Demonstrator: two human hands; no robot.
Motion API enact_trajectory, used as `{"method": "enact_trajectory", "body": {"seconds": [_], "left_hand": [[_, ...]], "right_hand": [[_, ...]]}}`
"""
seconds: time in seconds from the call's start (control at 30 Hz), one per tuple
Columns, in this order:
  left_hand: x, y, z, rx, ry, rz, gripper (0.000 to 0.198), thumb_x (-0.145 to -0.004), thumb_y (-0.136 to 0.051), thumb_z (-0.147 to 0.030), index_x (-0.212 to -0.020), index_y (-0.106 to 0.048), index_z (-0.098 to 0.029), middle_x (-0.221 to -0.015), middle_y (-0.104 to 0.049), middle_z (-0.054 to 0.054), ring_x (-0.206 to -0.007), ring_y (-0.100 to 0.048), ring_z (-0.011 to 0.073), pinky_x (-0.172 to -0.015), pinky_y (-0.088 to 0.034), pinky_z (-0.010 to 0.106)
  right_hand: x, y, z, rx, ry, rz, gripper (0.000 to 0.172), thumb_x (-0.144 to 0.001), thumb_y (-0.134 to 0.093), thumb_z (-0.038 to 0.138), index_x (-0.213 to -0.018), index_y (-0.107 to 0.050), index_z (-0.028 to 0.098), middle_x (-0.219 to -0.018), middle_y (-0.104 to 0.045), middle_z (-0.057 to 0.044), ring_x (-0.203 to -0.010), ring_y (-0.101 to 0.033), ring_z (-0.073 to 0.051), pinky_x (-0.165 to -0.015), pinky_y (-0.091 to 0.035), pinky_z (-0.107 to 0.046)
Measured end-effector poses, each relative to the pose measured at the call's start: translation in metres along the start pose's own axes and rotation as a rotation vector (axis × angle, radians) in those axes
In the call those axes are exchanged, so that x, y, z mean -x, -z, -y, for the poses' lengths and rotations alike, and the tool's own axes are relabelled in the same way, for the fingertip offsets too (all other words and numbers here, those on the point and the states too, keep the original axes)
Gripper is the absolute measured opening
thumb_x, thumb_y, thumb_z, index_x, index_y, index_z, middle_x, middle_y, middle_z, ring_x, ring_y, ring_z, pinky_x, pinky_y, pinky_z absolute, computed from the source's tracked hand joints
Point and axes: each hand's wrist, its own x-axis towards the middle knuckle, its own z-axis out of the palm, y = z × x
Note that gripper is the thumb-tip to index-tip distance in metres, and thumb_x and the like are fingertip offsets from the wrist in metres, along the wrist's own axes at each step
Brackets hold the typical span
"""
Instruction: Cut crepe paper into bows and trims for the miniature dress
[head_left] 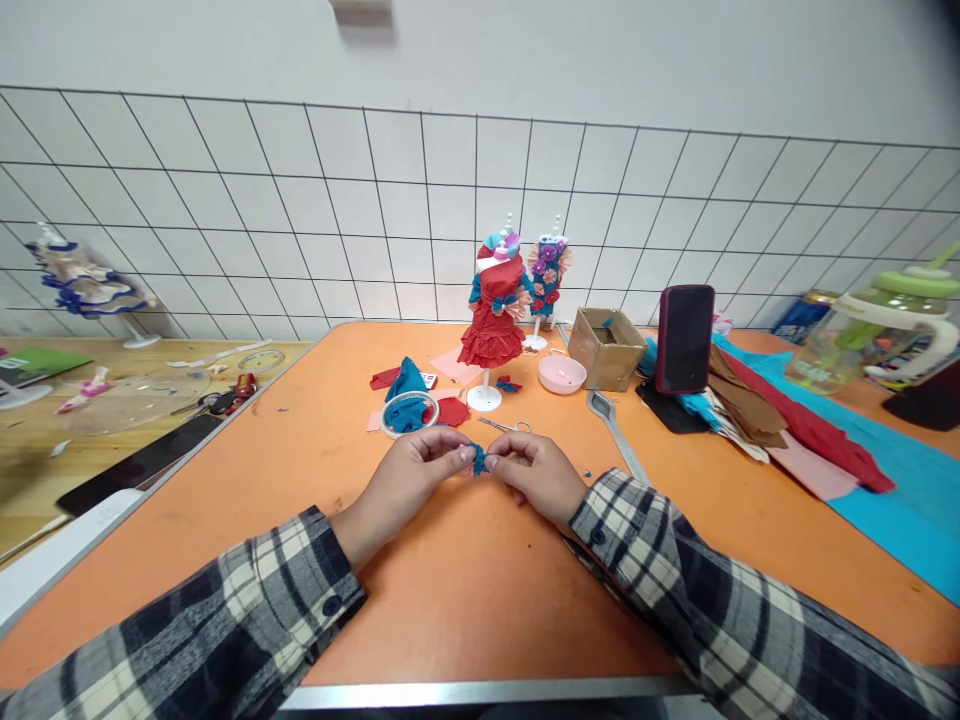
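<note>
My left hand [416, 470] and my right hand [536, 472] meet over the orange table [450, 580], fingertips pinched together on a small blue scrap of crepe paper [478, 459]. Both hands are closed on it, one from each side. Just behind them lie small scissors [504, 426] and a clear tape ring [407, 412] with blue and red paper pieces. Further back stands a small mannequin in a red paper dress [493, 318], with a second mannequin decorated with flowers [548, 278] beside it.
A pink bowl [562, 373], a cardboard box [606, 347] and a propped phone [684, 338] stand at the back right. Red, brown, pink and blue sheets [817, 440] cover the right side. A metal ruler [619, 432] lies near my right wrist. A drink bottle [877, 325] sits far right.
</note>
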Motion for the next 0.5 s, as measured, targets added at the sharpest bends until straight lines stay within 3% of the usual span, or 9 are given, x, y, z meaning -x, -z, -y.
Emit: {"method": "enact_trajectory", "body": {"seconds": [0.13,0.27,0.37,0.5], "left_hand": [[-0.0012,-0.0010,0.0018,0.005,-0.009,0.064,0.028,-0.073,-0.072,-0.036,-0.091,-0.065,-0.017,-0.077,-0.068,0.001,-0.074,-0.063,0.0162,-0.075,-0.047,0.029],[-0.0020,-0.0009,0.0032,0.046,0.007,0.036,0.038,-0.070,-0.075,-0.034,-0.100,-0.059,-0.018,-0.074,-0.067,-0.001,-0.074,-0.065,0.0160,-0.076,-0.049,0.029],[-0.0021,-0.0004,0.0041,0.098,0.039,0.053,0.039,-0.070,-0.076,-0.034,-0.101,-0.059,-0.017,-0.084,-0.070,0.003,-0.081,-0.066,0.0174,-0.080,-0.049,0.031],[-0.0027,0.0004,0.0069,0.071,0.073,0.048,0.029,-0.068,-0.077,-0.037,-0.084,-0.066,-0.016,-0.084,-0.071,0.004,-0.080,-0.065,0.0181,-0.078,-0.049,0.031]], "right_hand": [[0.0006,0.0000,0.0026,-0.074,0.041,0.011,0.029,-0.071,-0.064,0.038,-0.091,-0.059,0.018,-0.079,-0.057,0.000,-0.055,-0.046,-0.009,-0.043,-0.038,-0.019],[-0.0007,0.0017,0.0008,-0.015,0.051,-0.010,0.026,-0.071,-0.066,0.041,-0.075,-0.059,0.016,-0.066,-0.054,0.001,-0.051,-0.042,-0.007,-0.043,-0.035,-0.019],[-0.0027,0.0026,-0.0020,-0.113,0.072,-0.015,0.029,-0.073,-0.065,0.045,-0.076,-0.056,0.018,-0.062,-0.050,0.004,-0.049,-0.041,-0.007,-0.041,-0.037,-0.019],[-0.0033,0.0025,-0.0023,-0.155,0.070,0.001,0.029,-0.074,-0.063,0.045,-0.078,-0.052,0.019,-0.063,-0.048,0.005,-0.047,-0.040,-0.006,-0.038,-0.036,-0.017]]}}
